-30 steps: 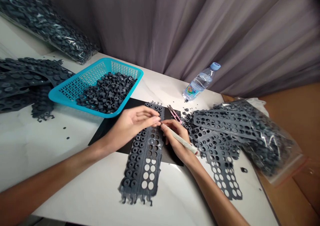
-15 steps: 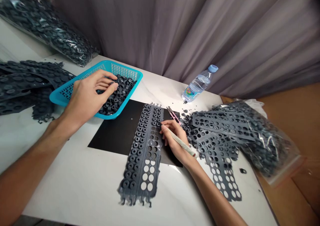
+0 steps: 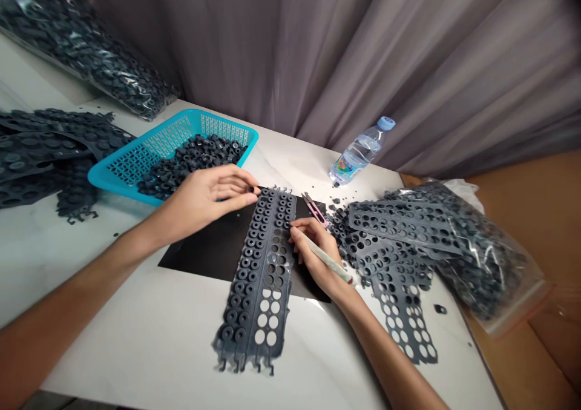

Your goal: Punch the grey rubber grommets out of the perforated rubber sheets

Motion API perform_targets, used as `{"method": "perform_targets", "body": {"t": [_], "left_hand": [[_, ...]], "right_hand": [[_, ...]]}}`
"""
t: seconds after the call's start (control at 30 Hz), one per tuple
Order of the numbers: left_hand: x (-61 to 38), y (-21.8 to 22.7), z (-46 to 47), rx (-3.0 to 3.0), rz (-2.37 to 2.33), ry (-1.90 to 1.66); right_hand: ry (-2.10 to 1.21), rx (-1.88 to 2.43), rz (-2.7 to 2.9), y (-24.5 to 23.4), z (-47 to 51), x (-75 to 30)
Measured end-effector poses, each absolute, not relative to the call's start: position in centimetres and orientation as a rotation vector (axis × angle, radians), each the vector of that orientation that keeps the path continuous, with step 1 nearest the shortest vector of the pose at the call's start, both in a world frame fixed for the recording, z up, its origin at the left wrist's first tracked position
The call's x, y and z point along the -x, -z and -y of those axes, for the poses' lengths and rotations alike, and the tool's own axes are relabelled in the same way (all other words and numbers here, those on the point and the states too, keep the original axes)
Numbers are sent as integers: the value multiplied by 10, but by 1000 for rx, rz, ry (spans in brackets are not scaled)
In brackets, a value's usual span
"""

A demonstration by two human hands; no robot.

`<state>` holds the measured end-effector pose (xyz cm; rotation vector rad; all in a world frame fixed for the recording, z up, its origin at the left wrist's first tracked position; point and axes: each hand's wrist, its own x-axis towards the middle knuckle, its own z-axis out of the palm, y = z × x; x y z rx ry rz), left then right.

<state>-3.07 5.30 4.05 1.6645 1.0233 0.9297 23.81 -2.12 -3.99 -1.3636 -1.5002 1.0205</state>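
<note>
A dark rubber sheet (image 3: 250, 271) with rows of ring-shaped parts lies lengthwise before me. Its left columns are filled with rings, while much of its right half shows round holes. My left hand (image 3: 218, 195) hovers at the sheet's far left corner, thumb and fingers apart; a small dark bit shows between the fingertips, and I cannot tell whether they touch it. Resting at the sheet's right edge, my right hand (image 3: 320, 249) grips a pale pen-like tool (image 3: 327, 260), its tip hidden by the fingers. A blue basket (image 3: 115, 186) of loose black rubber parts (image 3: 200, 155) stands behind my left hand.
A black mat (image 3: 195, 252) lies under the sheet. Pink-handled snips (image 3: 315, 209) and a water bottle (image 3: 358, 155) are beyond it. Punched sheets (image 3: 403, 228) and a plastic bag (image 3: 494, 271) fill the right; more sheets (image 3: 40, 149) and a full bag (image 3: 91, 46) lie left.
My left hand has moved from over the basket, right and toward me, to the far left corner of the sheet. My right hand and its tool have barely moved.
</note>
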Motion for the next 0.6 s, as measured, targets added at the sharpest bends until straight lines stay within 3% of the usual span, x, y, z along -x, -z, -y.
{"method": "perform_targets", "body": {"t": [0.33,0.6], "left_hand": [[-1,-20,-25,-1383,-692,-572],[-4,-7,-25,-1348,-631,-496]], "right_hand": [[-999,1371,1585,36,22,-240],[-968,1347,1603,30,22,-237]]}}
